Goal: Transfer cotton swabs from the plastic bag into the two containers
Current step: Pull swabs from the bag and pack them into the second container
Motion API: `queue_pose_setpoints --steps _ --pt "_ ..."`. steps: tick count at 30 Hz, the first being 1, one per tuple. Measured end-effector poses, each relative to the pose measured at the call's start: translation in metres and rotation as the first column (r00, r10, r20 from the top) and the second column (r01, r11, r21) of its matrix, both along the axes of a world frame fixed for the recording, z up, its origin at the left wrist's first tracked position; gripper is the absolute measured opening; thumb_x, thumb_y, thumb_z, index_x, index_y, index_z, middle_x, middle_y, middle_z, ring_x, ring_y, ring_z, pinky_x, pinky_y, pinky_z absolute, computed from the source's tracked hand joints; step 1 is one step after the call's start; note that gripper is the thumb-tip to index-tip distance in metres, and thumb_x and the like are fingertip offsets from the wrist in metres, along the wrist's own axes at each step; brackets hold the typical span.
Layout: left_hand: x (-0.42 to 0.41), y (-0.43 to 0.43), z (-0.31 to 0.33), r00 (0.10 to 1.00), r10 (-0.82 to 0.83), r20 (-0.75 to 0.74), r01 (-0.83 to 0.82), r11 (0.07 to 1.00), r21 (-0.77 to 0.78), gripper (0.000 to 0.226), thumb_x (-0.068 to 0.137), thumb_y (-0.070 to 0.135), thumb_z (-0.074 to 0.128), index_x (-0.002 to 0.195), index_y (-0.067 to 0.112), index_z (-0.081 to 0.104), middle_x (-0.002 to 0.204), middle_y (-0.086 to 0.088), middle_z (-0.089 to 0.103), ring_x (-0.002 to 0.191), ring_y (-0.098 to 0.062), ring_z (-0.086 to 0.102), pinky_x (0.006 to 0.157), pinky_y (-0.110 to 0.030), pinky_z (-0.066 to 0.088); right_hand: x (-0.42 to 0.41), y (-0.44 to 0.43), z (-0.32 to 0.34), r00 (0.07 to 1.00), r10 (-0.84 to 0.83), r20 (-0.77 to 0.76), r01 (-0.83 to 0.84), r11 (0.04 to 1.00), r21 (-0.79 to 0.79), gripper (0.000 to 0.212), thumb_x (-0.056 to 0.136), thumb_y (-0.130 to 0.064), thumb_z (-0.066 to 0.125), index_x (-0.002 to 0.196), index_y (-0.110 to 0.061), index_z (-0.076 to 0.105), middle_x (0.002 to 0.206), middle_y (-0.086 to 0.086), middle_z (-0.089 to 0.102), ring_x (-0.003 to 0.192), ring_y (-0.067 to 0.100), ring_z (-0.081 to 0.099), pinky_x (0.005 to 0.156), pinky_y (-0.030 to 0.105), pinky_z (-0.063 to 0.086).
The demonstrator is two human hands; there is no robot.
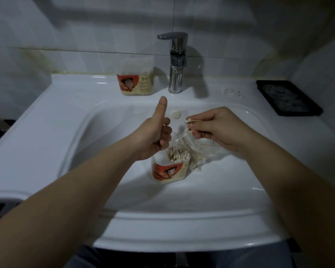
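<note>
1. Gripping a bundle of cotton swabs point(157, 139) in its curled fingers, your left hand point(155, 132) sits at the centre of the frame with its thumb pointing straight up, just above the near container point(168, 171).
2. Your right hand point(215, 128) is right of centre, at about the same height. Its thumb and fingertips pinch a few loose swabs point(184, 130), whose white tips point left toward your other hand.
3. The plastic bag point(201, 147) lies crumpled in the basin of the sink point(46, 122), under your right hand and against the near container's right side. More swabs show through it, and some bunch at its lower edge.
4. The near container stands upright in the basin, just below the centre of the frame. It is open at the top, with swabs standing on end inside, and a red cartoon label faces you.
5. The far container point(135, 80) stands on the sink's back ledge, at upper centre, just left of the faucet point(177, 62). It carries the same red label; you cannot tell its contents in the dim light.
6. A white round cap point(175, 114) sits on the basin's back wall, between your two hands.
7. A black tray point(288, 97) rests on the ledge at the upper right of the frame, well apart from both containers.
</note>
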State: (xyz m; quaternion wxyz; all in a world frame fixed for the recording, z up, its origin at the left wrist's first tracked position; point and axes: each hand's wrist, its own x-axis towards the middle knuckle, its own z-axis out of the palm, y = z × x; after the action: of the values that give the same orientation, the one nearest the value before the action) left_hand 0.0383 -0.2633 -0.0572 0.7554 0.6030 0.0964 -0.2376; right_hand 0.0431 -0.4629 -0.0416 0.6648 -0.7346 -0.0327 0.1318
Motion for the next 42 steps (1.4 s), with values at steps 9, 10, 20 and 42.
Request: queue_pose_setpoints --steps 9,10,20,42 --pt "0.000 0.003 0.002 0.993 -0.021 -0.119 0.003 0.988 -0.156 0.073 0.080 0.092 0.035 0.080 0.019 0.043 0.067 0.003 0.035 0.053 -0.011 0.028 0.042 -0.018 0.027 0.000 0.000 -0.002 1.000 0.019 -0.012 -0.019 0.999 -0.031 0.019 0.086 0.008 0.072 0.098 -0.006 0.077 0.089 0.013 0.076 0.071 0.015 0.069 0.071 0.021 0.059" --pt "0.000 0.003 0.002 0.991 -0.027 -0.127 0.004 0.984 -0.178 0.073 0.080 0.092 0.035 0.080 0.019 0.043 0.067 0.003 0.035 0.053 -0.010 0.028 0.041 -0.018 0.027 0.000 0.000 -0.002 1.000 0.024 -0.015 -0.024 0.999 -0.043 0.019 0.086 0.008 0.072 0.099 -0.006 0.077 0.089 0.013 0.076 0.071 0.015 0.069 0.071 0.021 0.059" --pt "0.002 0.003 -0.005 0.998 0.005 -0.065 -0.020 0.971 -0.238 0.021 0.105 0.003 0.041 0.099 0.019 0.052 0.068 0.000 0.053 0.053 -0.008 0.040 0.044 -0.013 0.038 -0.001 0.000 -0.001 0.999 0.049 -0.014 -0.050 0.993 -0.102 0.021 0.086 0.005 0.073 0.101 -0.007 0.078 0.085 0.013 0.076 0.070 0.018 0.068 0.076 0.023 0.061" --pt "0.000 -0.005 -0.012 0.994 -0.055 0.090 0.045 0.993 0.109 0.030 0.110 0.036 0.040 0.111 0.010 0.054 0.082 -0.009 0.070 0.071 -0.020 0.068 0.069 -0.036 0.058 0.000 0.004 -0.001 0.997 0.022 0.079 -0.029 0.996 0.085 0.020 0.087 0.008 0.069 0.096 -0.008 0.077 0.083 0.010 0.077 0.068 0.015 0.069 0.069 0.020 0.058"
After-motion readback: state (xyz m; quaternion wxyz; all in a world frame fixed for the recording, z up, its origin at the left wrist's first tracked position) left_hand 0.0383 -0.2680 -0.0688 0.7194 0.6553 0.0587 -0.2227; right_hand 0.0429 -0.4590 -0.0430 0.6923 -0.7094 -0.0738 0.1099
